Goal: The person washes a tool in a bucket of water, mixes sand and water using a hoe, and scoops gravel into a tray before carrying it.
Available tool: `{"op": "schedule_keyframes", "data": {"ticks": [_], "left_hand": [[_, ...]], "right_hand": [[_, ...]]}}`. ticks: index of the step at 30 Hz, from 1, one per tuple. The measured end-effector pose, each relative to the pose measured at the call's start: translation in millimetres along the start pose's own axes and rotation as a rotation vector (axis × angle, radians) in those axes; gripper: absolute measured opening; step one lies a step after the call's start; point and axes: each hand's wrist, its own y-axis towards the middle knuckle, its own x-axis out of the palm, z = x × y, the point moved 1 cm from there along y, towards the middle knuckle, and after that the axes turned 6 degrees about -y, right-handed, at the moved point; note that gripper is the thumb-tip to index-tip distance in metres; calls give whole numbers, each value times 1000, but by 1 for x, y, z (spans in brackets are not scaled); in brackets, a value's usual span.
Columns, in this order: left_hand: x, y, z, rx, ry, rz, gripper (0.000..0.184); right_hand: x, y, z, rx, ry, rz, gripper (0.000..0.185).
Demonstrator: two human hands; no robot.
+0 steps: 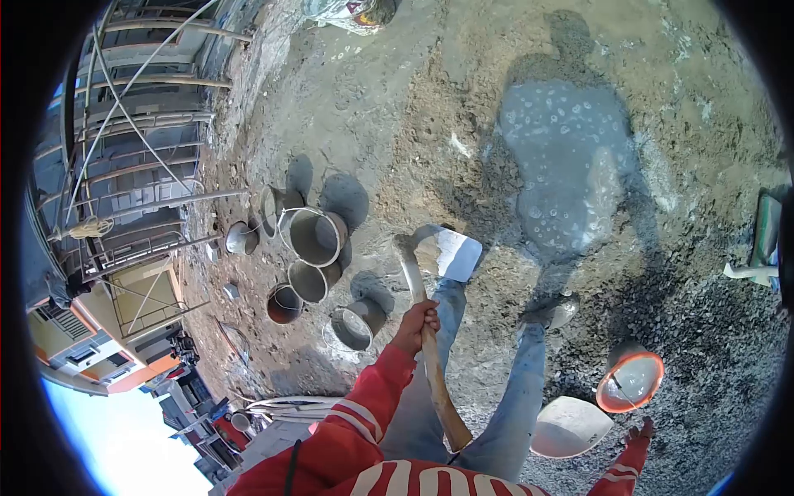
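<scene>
Hoe (416, 279) looks head-heavy, best held mid-shaft, where my left hand (418, 325) wraps; my right hand (640, 431), near right, seems spread, empty.

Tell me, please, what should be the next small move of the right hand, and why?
Probably the right hand should reach a little forward and take hold of the orange-rimmed bucket. It is very near the bucket, its fingers look spread, and it appears to hold nothing, while the left hand grips the hoe.
</scene>
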Motion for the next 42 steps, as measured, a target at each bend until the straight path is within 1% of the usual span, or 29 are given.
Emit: {"op": "schedule_keyframes", "data": {"ticks": [1, 2, 3, 4, 5, 6, 7, 8, 10, 11, 12, 13, 14, 15, 16, 17, 19, 20, 22, 26, 28, 31, 33, 35, 36, 37, 40, 41, 42], "left_hand": [[-2, 9, 10, 36, 33, 8, 18], [-6, 17, 19, 71, 61, 20, 16], [-7, 28, 32, 58, 36, 20, 16], [-7, 39, 48, 152, 125, 73, 14], [-5, 50, 66, 243, 216, 126, 13], [-3, 61, 86, 300, 238, 128, 12], [0, 72, 109, 355, 265, 131, 12], [5, 81, 133, 416, 267, 126, 14], [21, 98, 187, 473, 215, 117, 15], [37, 97, 216, 486, 207, 150, 16], [38, 105, 246, 541, 175, 96, 16], [38, 118, 275, 583, 202, 71, 15], [43, 124, 302, 609, 258, 80, 15], [47, 136, 328, 631, 293, 69, 14], [46, 161, 352, 651, 302, 43, 12], [50, 173, 372, 660, 380, 34, 11], [60, 199, 391, 676, 448, 37, 9], [62, 215, 388, 661, 444, 33, 9], [60, 243, 379, 626, 591, 3, 11], [47, 254, 310, 557, 408, 108, 8], [38, 244, 278, 484, 400, 161, 5], [30, 234, 238, 445, 370, 117, 5], [38, 230, 209, 320, 323, 144, 6], [24, 270, 169, 300, 279, 163, 7], [29, 284, 156, 297, 225, 169, 7], [46, 249, 144, 198, 124, 110, 9], [62, 247, 86, 173, 258, 60, 12], [64, 250, 70, 169, 257, 53, 12], [73, 247, 54, 151, 138, 26, 13]], "right_hand": [[-2, 107, 19, -593, -408, 98, 37], [9, 140, 34, -1123, -828, 510, 42], [52, 96, 30, -1241, -802, 201, 37], [108, -5, 23, -1291, -752, -142, 32], [173, -151, 28, -943, -505, -574, 38], [231, -270, 38, -806, -493, -704, 42], [286, -367, 49, -796, -531, -855, 48], [336, -440, 67, -998, -697, -978, 60], [429, -536, 109, -1107, -923, -1167, 74], [471, -578, 123, -1220, -1040, -1146, 77], [509, -602, 131, -1264, -1149, -921, 70], [551, -600, 144, -1378, -1077, -848, 55], [591, -596, 151, -1318, -1032, -951, 45], [633, -582, 160, -1025, -936, -1135, 39], [646, -611, 145, -1350, -1001, -987, 38], [653, -644, 125, -1504, -1010, -872, 38], [686, -664, 109, -1549, -977, -759, 36], [694, -667, 101, -1542, -988, -747, 36], [702, -668, 87, -1488, -1120, -596, 34], [658, -633, 68, -1489, -1349, -456, 36], [624, -628, 57, -1489, -1436, -494, 37], [582, -621, 46, -1514, -1536, -488, 40], [555, -608, 25, -1517, -1585, -476, 42], [523, -585, 7, -1538, -1585, -470, 41], [512, -578, -7, -1583, -1578, -453, 40], [496, -576, -22, -1582, -1584, -463, 39], [467, -548, -39, -1611, -1632, -484, 40], [458, -538, -44, -1610, -1633, -474, 40], [450, -526, -51, -1658, -1651, -463, 39]]}}
